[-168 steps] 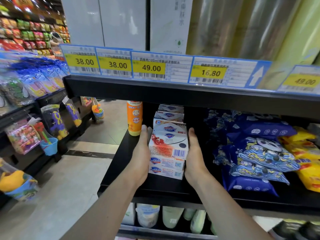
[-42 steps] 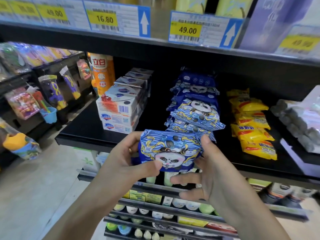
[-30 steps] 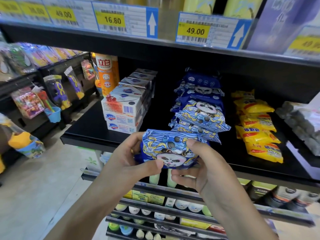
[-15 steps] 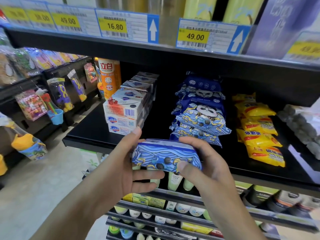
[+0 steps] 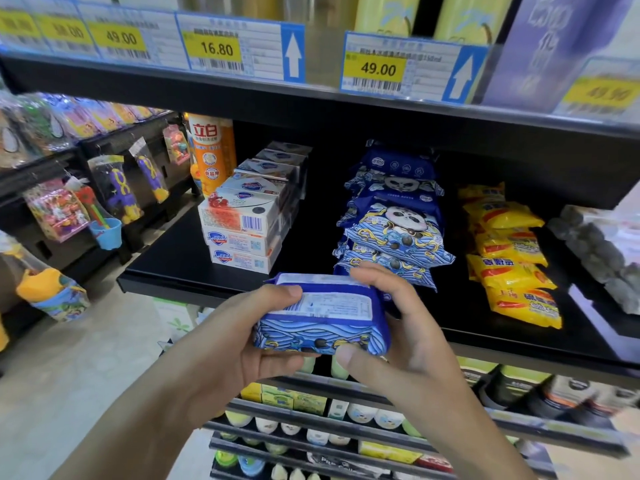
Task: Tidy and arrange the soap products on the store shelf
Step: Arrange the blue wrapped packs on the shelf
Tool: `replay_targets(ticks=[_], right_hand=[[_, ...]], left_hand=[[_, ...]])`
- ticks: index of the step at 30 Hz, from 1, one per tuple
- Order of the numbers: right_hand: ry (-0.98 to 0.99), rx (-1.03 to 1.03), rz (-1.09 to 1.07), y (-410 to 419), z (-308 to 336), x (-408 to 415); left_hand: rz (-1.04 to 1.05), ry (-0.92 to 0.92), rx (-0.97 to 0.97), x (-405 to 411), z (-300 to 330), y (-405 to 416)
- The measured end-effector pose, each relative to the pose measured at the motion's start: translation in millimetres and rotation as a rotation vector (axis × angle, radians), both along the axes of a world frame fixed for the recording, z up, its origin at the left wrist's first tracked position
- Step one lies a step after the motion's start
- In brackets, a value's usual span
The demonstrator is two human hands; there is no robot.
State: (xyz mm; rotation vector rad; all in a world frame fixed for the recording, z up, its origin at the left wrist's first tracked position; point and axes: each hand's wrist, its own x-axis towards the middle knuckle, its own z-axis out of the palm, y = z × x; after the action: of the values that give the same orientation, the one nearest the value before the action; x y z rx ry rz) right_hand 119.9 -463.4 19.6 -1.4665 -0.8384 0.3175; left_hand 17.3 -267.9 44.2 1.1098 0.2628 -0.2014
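Mid-step: both hands, left [image 5: 242,344] and right [image 5: 408,327], clamp one blue pack [image 5: 322,317], label side up, held just off the shelf [image 5: 180,271] lip, front of the panda stack [image 5: 394,230]. Next, probably: set it on that stack, square. Room is tight under the upper shelf; bare deck between stack and boxes [image 5: 249,220].

Between the hands, the pack [image 5: 322,315] is deep blue with pale wave lines and a white label panel. Beyond it, the stacked packs [image 5: 394,230] show blue-and-white panda prints. Right of those, yellow bags [image 5: 512,258] carry what looks like red lettering. Left, white boxes [image 5: 239,220] bear red and blue marks.
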Motion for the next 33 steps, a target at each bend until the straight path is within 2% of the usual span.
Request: replay_targets(ticks=[2, 3, 6, 11, 16, 23, 28, 33], right_hand=[[0.045, -0.003, 0.024, -2, 3, -1], [0.058, -0.002, 0.026, -3, 5, -1], [0.119, 0.009, 0.01, -4, 13, -5], [0.241, -0.039, -0.029, 0, 26, -11], [0.449, -0.03, -0.056, -1, 34, -13], [0.641, -0.11, 0.002, 14, 42, -10], [0.65, -0.093, 0.029, 14, 37, -13], [0.65, -0.104, -0.06, 18, 34, -14]], left_hand=[[0.063, -0.057, 0.009, 3, -1, 3], [0.18, 0.012, 0.087, 8, 2, 6], [0.262, -0.049, 0.12, 11, -3, 10], [0.279, -0.121, 0.183, 11, 0, 8], [0.335, -0.211, 0.294, 9, -4, 10], [0.295, -0.344, 0.38, 7, -8, 5], [0.308, -0.394, 0.394, 6, -10, 2], [0.264, -0.449, 0.444, 5, -13, 0]])
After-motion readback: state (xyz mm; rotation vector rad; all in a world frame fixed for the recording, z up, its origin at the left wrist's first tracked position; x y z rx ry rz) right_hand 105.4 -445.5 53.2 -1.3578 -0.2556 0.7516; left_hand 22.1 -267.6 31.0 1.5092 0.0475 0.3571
